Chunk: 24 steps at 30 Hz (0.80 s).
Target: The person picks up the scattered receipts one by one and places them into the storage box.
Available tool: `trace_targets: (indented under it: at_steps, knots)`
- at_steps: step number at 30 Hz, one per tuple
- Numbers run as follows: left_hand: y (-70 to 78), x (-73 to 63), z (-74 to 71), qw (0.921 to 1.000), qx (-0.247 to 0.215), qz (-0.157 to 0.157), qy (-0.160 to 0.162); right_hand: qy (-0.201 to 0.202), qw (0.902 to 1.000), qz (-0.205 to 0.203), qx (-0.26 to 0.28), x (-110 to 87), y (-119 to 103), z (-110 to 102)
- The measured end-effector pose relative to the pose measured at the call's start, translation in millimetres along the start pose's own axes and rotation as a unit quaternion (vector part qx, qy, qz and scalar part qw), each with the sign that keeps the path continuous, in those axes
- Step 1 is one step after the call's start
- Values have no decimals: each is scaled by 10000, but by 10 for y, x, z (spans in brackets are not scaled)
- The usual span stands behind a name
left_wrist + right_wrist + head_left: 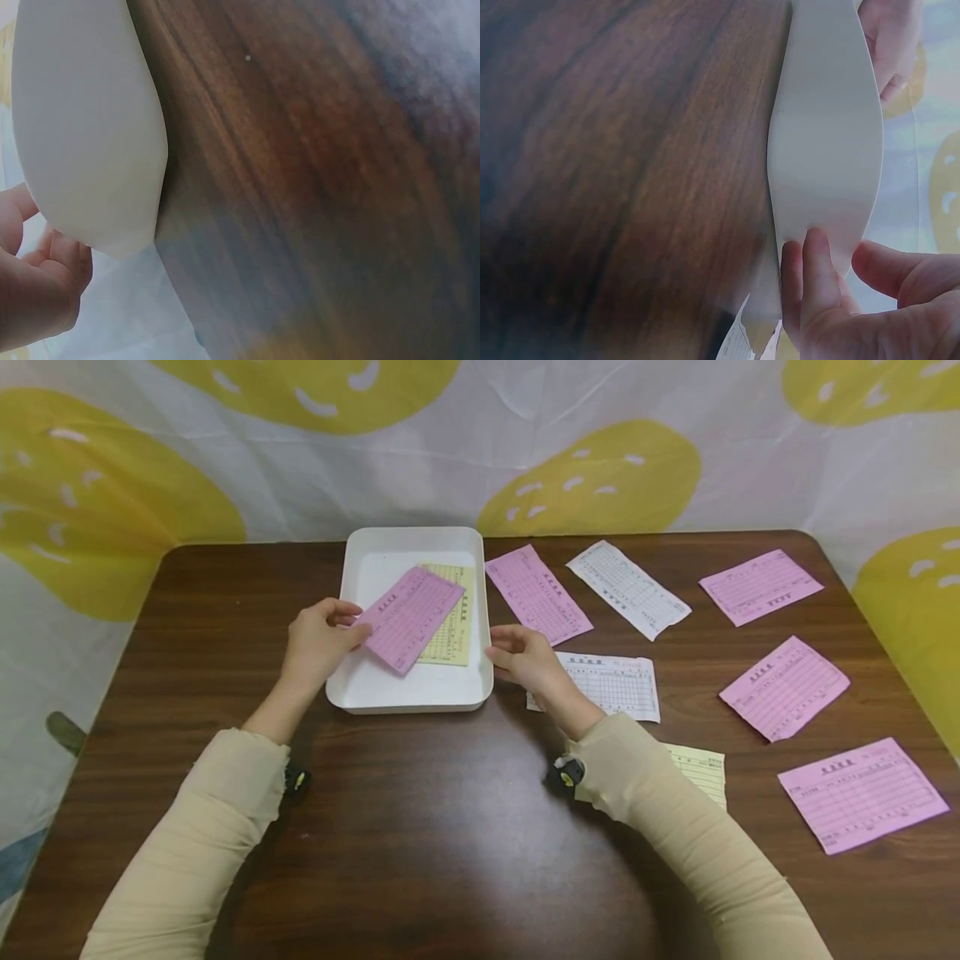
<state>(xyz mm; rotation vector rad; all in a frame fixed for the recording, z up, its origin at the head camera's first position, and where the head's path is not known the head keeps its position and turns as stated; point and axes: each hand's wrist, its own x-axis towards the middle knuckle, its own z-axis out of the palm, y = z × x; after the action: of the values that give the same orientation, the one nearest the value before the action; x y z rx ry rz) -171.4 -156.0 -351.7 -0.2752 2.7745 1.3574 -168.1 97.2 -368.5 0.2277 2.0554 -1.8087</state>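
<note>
The white tray sits toward the back of the brown table, a pink slip lying across a yellow slip inside. The left hand's curled fingers and thumb grip its left edge; the right hand's pinch the opposite wall. Other slips lie scattered rightward — the right sleeve covers part of another yellow one.

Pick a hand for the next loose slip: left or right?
Probably right. The right hand is at the right edge of the tray, beside the nearest loose pink slip; the left hand is at the opposite edge.
</note>
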Motion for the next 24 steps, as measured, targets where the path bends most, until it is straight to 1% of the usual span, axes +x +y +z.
trace_targets:
  at_steps: [6, 15, 24]
  knots:
    - [8, -11, -25, 9999, -142, 30, -89, -30, 10000, 8, -3, -5, -8, 3]
    - [18, -37, -63, 9998, -92, 81, -162, -71, 10000, 18, 0, -13, -9, 9]
    - [8, -60, -113, 9997, -122, 177, -138, -101, 9999, -7, -67, -21, -18, -2]
